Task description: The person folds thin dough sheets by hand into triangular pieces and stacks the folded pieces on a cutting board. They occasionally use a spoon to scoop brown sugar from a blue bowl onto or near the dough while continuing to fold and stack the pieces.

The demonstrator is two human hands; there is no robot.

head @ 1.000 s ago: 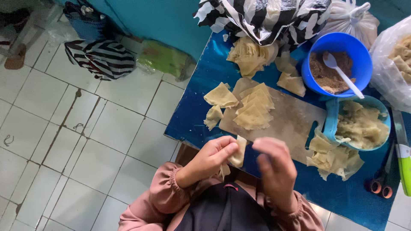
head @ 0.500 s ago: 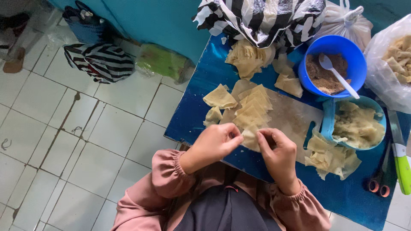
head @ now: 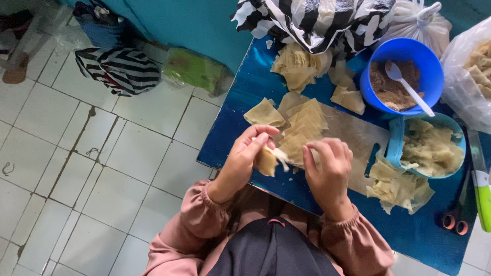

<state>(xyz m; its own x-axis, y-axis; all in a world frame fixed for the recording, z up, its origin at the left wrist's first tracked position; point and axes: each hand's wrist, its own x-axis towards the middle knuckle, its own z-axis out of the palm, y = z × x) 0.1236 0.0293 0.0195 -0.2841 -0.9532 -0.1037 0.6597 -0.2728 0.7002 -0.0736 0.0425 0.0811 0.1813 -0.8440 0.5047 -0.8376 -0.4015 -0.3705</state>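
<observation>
The left hand [head: 244, 159] pinches a small folded wrapper [head: 268, 161] between thumb and fingertips, holding it just above the near edge of the bench [head: 245, 110]; a pale strip of the wrapper trails off to the right toward the other hand. The right hand [head: 330, 171] hovers just beside it with fingers curled loosely inward, and whether it grips anything cannot be told. Both wrists end in pink sleeves [head: 204, 214] gathered at the cuff. Just beyond the hands a stack of wrappers [head: 304, 125] lies on a wooden board [head: 353, 135], with a single folded piece [head: 263, 113] to its left on the blue bench top. Right of the board a light blue bowl [head: 432, 148] holds pale dough scraps, and more scraps [head: 396, 186] lie heaped against its near side. Behind it a darker blue bowl [head: 404, 74] holds brown filling with a white spoon [head: 406, 87] resting in it. Further wrappers [head: 299, 64] pile at the far end of the bench, partly under a striped bag [head: 312, 20]. At the right edge lie a green-handled knife [head: 481, 191] and scissors [head: 455, 220]. On the tiled floor [head: 87, 168] to the left sits another striped bag [head: 117, 69].
</observation>
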